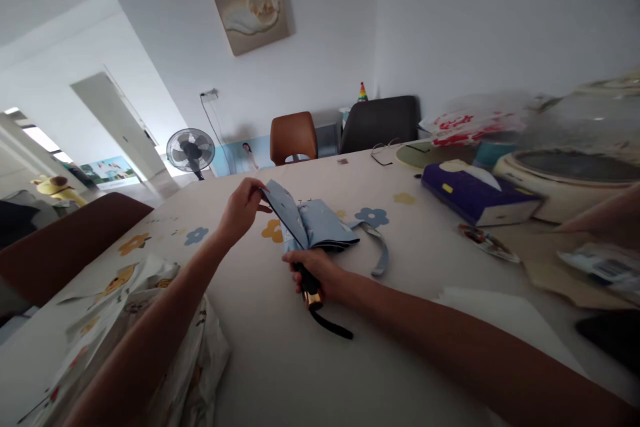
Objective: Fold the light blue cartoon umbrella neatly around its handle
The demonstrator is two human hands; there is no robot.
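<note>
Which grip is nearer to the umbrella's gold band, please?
Right: the right grip closes around the black handle, just beside the gold band; the left grip is farther off, at the blue fabric's edge.

The umbrella canopy (327, 223) is thin cloth, smooth and dull, and its tie strap (381, 250) looks like the same fabric. The handle (306, 280) looks like matt plastic, its end cap (313, 299) glossy and metallic; the wrist loop (333, 327) appears to be flat woven cloth. The table (260, 347) is smooth with a faint sheen. The tissue box (455, 196) looks like smooth card, the tissue (469, 173) soft, matt paper. The shopping bag (463, 121) is thin, crinkled plastic. The wall (450, 27) is smooth and matt; the brown chair (294, 133) looks leathery.
</note>
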